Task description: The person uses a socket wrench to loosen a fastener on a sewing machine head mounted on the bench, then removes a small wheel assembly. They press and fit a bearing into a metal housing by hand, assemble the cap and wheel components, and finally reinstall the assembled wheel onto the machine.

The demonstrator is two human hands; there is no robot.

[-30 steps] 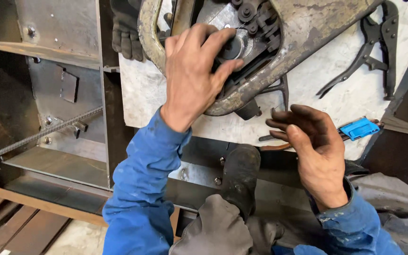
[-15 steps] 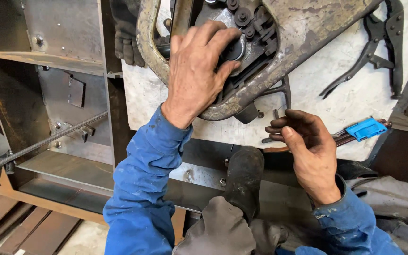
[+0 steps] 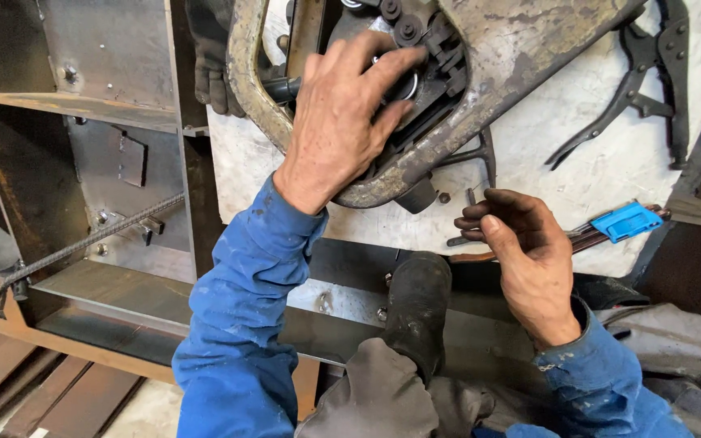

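Note:
My left hand (image 3: 342, 122) lies spread over the dark inner mechanism of a large rusty metal housing (image 3: 521, 49) on a pale worktop (image 3: 561, 186), fingertips on a round black part. My right hand (image 3: 521, 251), blackened with grease, hovers at the worktop's near edge with its fingers curled around a small thin metal piece; what exactly it pinches is hard to make out. A black T-shaped tool (image 3: 476, 154) pokes out just under the housing, above my right hand. Both sleeves are blue.
Black locking pliers (image 3: 634, 89) lie at the right of the worktop. A blue plastic clip (image 3: 628, 221) sits on thin rods near the right edge. A dark glove (image 3: 208, 69) hangs at the top left. Steel frame compartments and a ribbed steel bar (image 3: 91, 239) are at left. My black boot (image 3: 415, 308) rests below.
My right hand has drifted slightly up and left along the worktop edge, fingers still curled. My left hand stays on the mechanism. The view has shifted a little.

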